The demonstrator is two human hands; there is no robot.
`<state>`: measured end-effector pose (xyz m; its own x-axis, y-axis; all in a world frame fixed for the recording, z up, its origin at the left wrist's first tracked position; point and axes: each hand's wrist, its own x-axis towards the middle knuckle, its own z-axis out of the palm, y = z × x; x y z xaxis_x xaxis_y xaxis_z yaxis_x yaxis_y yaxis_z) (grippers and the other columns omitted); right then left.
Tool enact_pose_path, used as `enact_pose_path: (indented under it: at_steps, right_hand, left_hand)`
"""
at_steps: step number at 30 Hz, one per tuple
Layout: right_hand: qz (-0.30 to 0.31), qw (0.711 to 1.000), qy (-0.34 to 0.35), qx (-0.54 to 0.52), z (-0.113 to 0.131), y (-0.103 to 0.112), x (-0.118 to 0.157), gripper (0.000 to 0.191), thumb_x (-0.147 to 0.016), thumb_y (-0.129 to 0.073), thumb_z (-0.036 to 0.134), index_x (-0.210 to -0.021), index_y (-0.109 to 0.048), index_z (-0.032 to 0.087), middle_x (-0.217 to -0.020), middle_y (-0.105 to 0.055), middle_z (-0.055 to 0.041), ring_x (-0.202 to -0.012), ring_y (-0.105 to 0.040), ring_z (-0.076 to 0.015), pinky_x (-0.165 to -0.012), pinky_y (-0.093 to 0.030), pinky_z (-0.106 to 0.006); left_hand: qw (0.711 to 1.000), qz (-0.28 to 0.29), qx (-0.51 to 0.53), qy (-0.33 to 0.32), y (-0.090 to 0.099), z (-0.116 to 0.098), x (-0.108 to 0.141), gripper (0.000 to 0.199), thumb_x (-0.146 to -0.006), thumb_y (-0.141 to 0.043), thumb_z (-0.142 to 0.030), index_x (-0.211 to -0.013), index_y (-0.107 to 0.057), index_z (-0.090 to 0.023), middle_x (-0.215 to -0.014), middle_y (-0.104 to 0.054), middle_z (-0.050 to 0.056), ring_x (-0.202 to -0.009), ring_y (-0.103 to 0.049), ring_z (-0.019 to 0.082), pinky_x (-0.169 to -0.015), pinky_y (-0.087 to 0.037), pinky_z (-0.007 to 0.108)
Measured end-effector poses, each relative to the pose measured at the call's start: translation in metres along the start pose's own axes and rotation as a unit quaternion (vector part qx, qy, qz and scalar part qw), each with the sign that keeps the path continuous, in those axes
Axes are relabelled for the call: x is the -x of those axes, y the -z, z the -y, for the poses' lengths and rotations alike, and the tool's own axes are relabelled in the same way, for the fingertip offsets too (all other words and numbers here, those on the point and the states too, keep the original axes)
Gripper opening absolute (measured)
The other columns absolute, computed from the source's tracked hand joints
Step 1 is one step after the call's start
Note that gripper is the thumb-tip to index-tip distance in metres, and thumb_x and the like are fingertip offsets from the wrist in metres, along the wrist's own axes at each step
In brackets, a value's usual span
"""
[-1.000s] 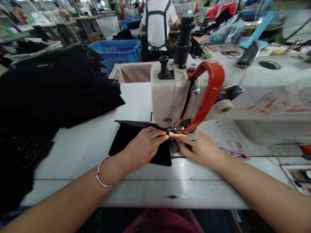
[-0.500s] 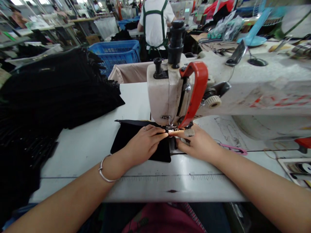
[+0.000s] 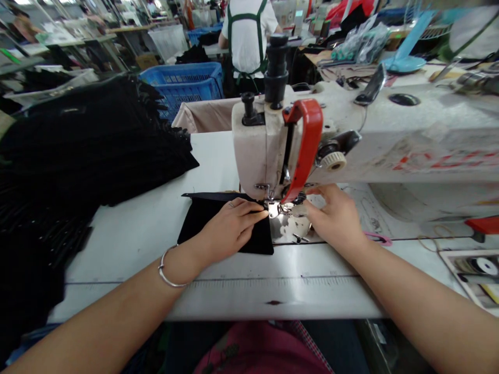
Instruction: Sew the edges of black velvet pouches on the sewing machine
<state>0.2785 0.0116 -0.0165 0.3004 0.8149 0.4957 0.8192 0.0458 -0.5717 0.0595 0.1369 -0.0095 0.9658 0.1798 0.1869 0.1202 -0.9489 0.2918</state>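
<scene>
A black fabric piece (image 3: 202, 218) lies on the white table under the needle area of a sewing machine (image 3: 257, 150) with a red lever guard. My left hand (image 3: 230, 228) rests on the fabric, its fingers together and pointing at the presser foot (image 3: 274, 209); it presses the cloth down flat. To the right of the presser foot is my right hand (image 3: 331, 213), off the fabric, thumb and forefinger near the back of the needle area. The machine head partly hides its fingertips, and whether they hold anything cannot be seen.
A tall pile of black fabric pieces (image 3: 86, 140) covers the table's left side. Behind stand a blue crate (image 3: 183, 85) and a person (image 3: 247, 41) with their back turned. A pink tool (image 3: 377, 239) and a tray with a bobbin (image 3: 460, 259) lie at the right.
My right hand has moved right and back, away from the fabric edge, uncovering the metal plate. My left hand stays on the fabric. The view has shifted slightly.
</scene>
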Motion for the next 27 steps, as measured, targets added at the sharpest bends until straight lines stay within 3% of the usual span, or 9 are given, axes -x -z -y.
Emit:
enact_pose_path:
  at_steps: [3, 11, 21, 24, 27]
  right_hand:
    - [-0.038, 0.999, -0.028, 0.005, -0.002, 0.0, -0.004, 0.02, -0.087, -0.056, 0.038, -0.089, -0.065, 0.019, -0.085, -0.069, -0.0077, -0.082, -0.065, -0.0237, -0.073, -0.05, -0.035]
    - [-0.035, 0.997, -0.061, -0.028, -0.001, -0.002, -0.005, 0.022, -0.084, -0.057, 0.04, -0.088, -0.064, 0.019, -0.087, -0.07, -0.0069, -0.083, -0.065, -0.0233, -0.072, -0.051, -0.034]
    - [-0.023, 0.998, -0.051, -0.04, -0.001, -0.002, -0.005, 0.018, -0.086, -0.056, 0.036, -0.09, -0.063, 0.02, -0.085, -0.069, -0.0072, -0.082, -0.065, -0.0239, -0.073, -0.051, -0.035]
    - [0.055, 0.996, -0.035, -0.06, -0.001, 0.014, -0.005, 0.014, -0.087, -0.054, 0.029, -0.094, -0.063, 0.02, -0.086, -0.068, -0.0054, -0.079, -0.064, -0.0214, -0.069, -0.051, -0.032]
    - [0.249, 0.961, 0.062, -0.099, -0.005, 0.037, -0.004, 0.023, -0.082, -0.055, 0.016, -0.103, -0.062, 0.023, -0.103, -0.066, -0.0039, -0.096, -0.061, -0.0213, -0.083, -0.05, -0.034]
  left_hand:
    - [1.0, 0.0, 0.0, -0.001, 0.0, 0.001, 0.0, 0.039, -0.091, -0.048, -0.01, -0.128, -0.058, -0.018, -0.127, -0.06, 0.007, -0.119, -0.05, 0.024, -0.108, -0.04, 0.046]
    - [1.0, 0.006, -0.003, 0.001, 0.0, -0.002, 0.002, 0.041, -0.09, -0.048, -0.009, -0.129, -0.058, -0.018, -0.129, -0.059, 0.007, -0.117, -0.05, 0.024, -0.105, -0.042, 0.046]
    - [1.0, -0.003, 0.005, 0.004, 0.001, -0.005, 0.003, 0.042, -0.09, -0.048, -0.008, -0.129, -0.058, -0.02, -0.127, -0.06, 0.007, -0.116, -0.05, 0.024, -0.103, -0.043, 0.046]
    - [1.0, -0.002, 0.003, 0.009, 0.001, -0.006, 0.004, 0.041, -0.091, -0.048, -0.009, -0.129, -0.058, -0.02, -0.127, -0.06, 0.007, -0.116, -0.05, 0.023, -0.103, -0.043, 0.046]
    - [1.0, 0.004, -0.002, 0.011, 0.001, -0.006, 0.002, 0.041, -0.091, -0.049, -0.009, -0.129, -0.057, -0.02, -0.128, -0.059, 0.006, -0.117, -0.05, 0.023, -0.105, -0.042, 0.045]
